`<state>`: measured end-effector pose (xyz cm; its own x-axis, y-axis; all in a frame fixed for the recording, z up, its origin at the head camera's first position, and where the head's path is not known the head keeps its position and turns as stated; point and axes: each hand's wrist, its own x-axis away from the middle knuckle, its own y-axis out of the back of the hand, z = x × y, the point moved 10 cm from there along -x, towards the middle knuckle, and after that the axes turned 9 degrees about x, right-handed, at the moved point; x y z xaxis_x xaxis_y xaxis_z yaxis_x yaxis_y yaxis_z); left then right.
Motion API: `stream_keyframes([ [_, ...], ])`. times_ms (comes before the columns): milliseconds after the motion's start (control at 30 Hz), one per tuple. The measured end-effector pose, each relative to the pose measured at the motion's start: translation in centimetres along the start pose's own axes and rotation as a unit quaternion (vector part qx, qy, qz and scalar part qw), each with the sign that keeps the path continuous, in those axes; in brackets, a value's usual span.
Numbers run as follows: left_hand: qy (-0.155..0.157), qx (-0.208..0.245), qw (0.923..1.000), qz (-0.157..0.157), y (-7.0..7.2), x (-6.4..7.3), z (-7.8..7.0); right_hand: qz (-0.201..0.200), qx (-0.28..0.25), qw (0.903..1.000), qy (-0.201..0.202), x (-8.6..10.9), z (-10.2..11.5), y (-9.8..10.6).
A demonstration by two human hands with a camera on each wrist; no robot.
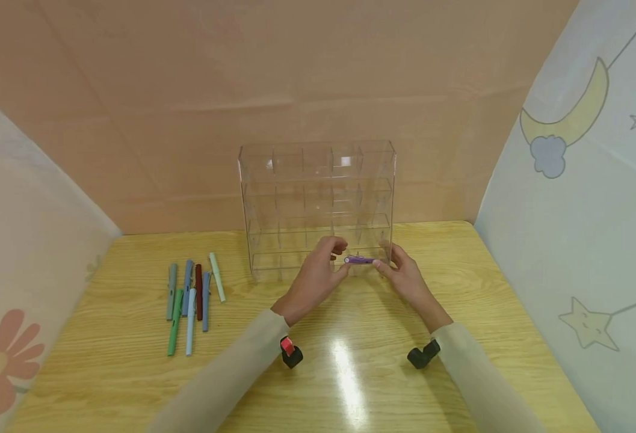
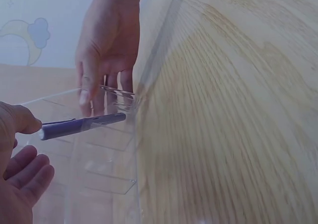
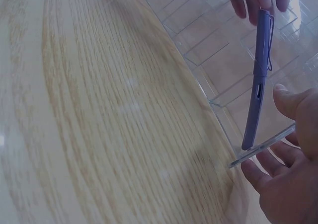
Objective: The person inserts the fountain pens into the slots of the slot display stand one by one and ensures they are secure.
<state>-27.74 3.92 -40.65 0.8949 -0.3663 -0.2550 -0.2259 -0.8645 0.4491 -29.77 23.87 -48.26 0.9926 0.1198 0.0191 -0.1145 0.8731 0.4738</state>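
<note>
A purple capped pen (image 1: 360, 260) with a wire clip lies crosswise at the bottom row of a clear plastic rack (image 1: 318, 178). My left hand (image 1: 322, 273) is at the pen's cap end, its thumb tip touching that end while the other fingers bend loosely away from the barrel. At the opposite end, my right hand (image 1: 408, 284) holds the rack's right side panel (image 3: 266, 145), thumb inside and fingers outside. In the right wrist view the pen's tail meets the panel's inner face, just short of the right thumb.
Several capped pens lie grouped on the wooden table (image 1: 106, 361) at the left, among them a green pen (image 1: 175, 323), a dark red pen (image 1: 198, 293) and a pale green pen (image 1: 217, 278). An orange-brown backdrop (image 1: 318, 72) stands close behind the rack.
</note>
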Motion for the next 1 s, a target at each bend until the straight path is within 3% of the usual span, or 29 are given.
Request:
stream_keyframes([
  [133,0.005,0.022,0.9996,-0.018,1.5,1.1,0.0,0.001,0.009,1.0,0.003,-0.1,-0.1,-0.1],
  [533,-0.005,0.022,0.996,-0.087,6.6,3.9,0.2,-0.009,0.021,0.9997,0.003,0.0,0.0,0.0],
  [1000,0.043,0.089,0.9828,-0.156,13.0,7.1,2.9,-0.007,0.026,0.9996,0.002,-0.3,-0.6,-0.2],
])
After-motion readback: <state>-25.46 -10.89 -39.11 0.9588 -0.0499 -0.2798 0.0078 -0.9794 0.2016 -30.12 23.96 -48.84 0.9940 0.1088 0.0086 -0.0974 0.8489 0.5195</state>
